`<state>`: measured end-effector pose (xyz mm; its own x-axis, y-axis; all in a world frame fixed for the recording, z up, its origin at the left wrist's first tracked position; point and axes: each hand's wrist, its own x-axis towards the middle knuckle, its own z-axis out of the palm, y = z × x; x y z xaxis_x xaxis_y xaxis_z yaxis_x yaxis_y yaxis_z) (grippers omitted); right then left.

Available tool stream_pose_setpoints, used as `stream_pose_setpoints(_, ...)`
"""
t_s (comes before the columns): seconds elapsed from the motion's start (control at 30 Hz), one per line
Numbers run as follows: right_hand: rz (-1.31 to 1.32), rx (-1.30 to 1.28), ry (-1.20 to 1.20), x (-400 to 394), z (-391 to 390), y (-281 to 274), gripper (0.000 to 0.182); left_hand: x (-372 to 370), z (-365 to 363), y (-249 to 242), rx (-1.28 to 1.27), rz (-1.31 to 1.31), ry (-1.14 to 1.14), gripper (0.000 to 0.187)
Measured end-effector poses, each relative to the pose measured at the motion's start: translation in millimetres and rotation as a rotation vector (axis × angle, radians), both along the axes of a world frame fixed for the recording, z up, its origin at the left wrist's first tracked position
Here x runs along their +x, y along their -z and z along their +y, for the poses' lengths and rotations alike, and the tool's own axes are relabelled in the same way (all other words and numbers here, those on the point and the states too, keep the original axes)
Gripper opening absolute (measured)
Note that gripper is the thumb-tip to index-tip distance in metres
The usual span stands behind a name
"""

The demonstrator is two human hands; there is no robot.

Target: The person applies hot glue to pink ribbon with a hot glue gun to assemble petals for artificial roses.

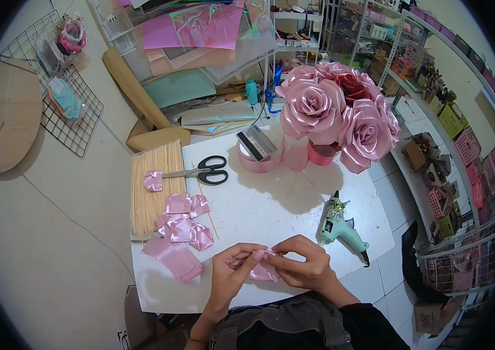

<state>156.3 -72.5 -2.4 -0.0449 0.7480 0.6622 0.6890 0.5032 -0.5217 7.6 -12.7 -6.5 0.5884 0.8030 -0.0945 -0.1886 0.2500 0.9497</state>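
Note:
Near the front edge of the white table [259, 216], my left hand [233, 269] pinches the upper edge of a pink satin piece [265, 272]. On the other side my right hand [304, 263] grips the same edge, its fingertips close to those of the left. The lower part of the piece hangs below the fingers. Several folded pink satin petals [180, 228] lie to the left of my hands, with a fanned stack of flat pink pieces [174, 258] below them. A green glue gun [341, 228] rests to the right of my right hand.
Black-handled scissors [209, 170] lie partly over a bundle of thin wooden sticks [157, 201]. Behind stand a pink ribbon roll [259, 165] with a card on top and large pink satin roses [341, 108]. Shelves [434, 134] line the right side.

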Motion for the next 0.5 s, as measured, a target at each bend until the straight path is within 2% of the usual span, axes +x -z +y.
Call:
stream_pose_setpoints(0.03, 0.000, 0.001, 0.000, 0.8, -0.5, -1.7, 0.031, 0.1, 0.1, 0.3, 0.018, 0.024, -0.005, 0.016)
stream_pose_setpoints(0.1, 0.288, -0.097, -0.063, 2.4, -1.3, -4.5, 0.030, -0.2, -0.9, -2.3, 0.043, 0.061, -0.009, 0.016)
stream_pose_setpoints(0.13, 0.288, -0.096, -0.062, 1.4, -1.0, -1.8, 0.030, 0.0, -1.2, -3.3, 0.068, 0.098, -0.012, 0.016)
stream_pose_setpoints(0.2, 0.563, -0.228, 0.028, -3.5, -0.6, 6.5, 0.025, 0.6, -1.8, -1.7, 0.089, 0.106, -0.018, 0.016)
stream_pose_setpoints(0.23, 0.565, -0.227, 0.031, -5.2, -0.8, 6.5, 0.025, 0.8, -2.1, -1.1, 0.110, 0.114, -0.024, 0.016)
stream_pose_setpoints(0.3, 0.659, -0.402, -0.004, -7.4, 0.6, 5.7, 0.023, 1.9, -2.2, -1.6, 0.159, 0.125, -0.043, 0.016)
stream_pose_setpoints(0.5, 0.745, -0.414, 0.039, -9.4, 1.6, 7.5, 0.025, 7.1, -4.7, -10.3, 0.223, 0.188, -0.078, 0.013)
